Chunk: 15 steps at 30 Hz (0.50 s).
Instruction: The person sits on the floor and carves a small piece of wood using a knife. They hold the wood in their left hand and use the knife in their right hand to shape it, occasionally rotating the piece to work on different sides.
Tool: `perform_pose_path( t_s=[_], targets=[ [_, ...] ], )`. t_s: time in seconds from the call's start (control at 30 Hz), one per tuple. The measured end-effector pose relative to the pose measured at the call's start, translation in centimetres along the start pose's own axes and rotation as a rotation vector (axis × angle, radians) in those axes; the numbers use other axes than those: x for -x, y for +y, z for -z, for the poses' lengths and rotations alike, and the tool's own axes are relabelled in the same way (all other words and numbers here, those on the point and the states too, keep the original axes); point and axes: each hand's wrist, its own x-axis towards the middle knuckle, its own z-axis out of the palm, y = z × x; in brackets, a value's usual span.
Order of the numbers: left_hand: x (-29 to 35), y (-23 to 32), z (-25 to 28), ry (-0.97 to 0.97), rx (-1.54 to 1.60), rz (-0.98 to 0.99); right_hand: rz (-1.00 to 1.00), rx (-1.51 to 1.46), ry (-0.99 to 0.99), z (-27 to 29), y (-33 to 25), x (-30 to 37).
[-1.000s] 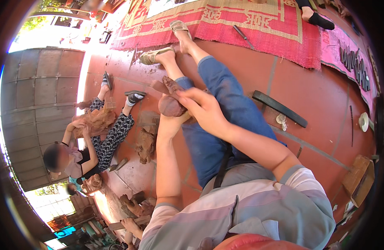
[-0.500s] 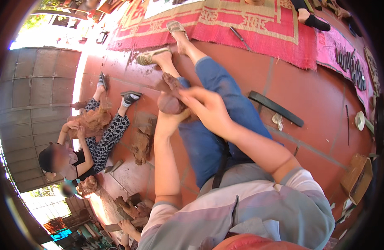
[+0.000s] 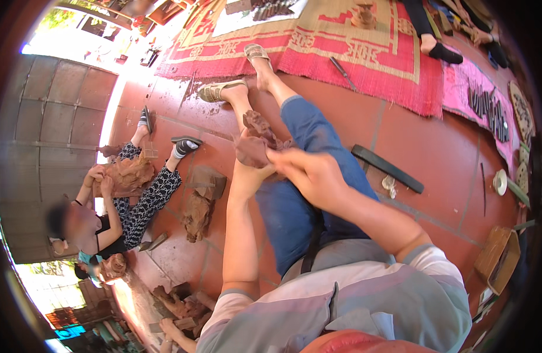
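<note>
A reddish-brown carved wooden piece [image 3: 252, 152] with an uneven, knobbly upper end is held above my thighs. My left hand [image 3: 249, 179] is wrapped round its lower part from below. Against the right side of the carving is my right hand [image 3: 315, 176], its fingers bent and drawn together, with the tips at the wood. Motion smears those fingers a little, and whatever is pinched in them is hidden. More rough brown wood shows just behind my right fingertips.
A red patterned mat [image 3: 394, 82] bears a chisel [image 3: 343, 73]. To my right lie a long dark bar [image 3: 387, 169], a pink cloth [image 3: 459, 85] with several tools and a box [image 3: 497, 259]. Carved wood [image 3: 198, 215] stands left, near a seated person [image 3: 100, 229] handling another carving [image 3: 127, 176].
The carving has tilted in my left hand, so its rounded end faces me less. My right hand has shifted slightly down and right along it. The whole view has moved a little.
</note>
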Motion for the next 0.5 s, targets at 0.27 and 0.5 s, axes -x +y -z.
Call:
perform_pose_path(
  t_s=[0.27, 0.5],
  targets=[
    [-0.7, 0.5, -0.7, -0.117, -0.058, 0.056, -0.004, 0.034, 0.155, -2.3, -0.9, -2.4],
    [-0.2, -0.8, 0.2, -0.07, -0.111, -0.013, 0.044, 0.003, 0.127, -1.4, -0.5, -0.5]
  ],
)
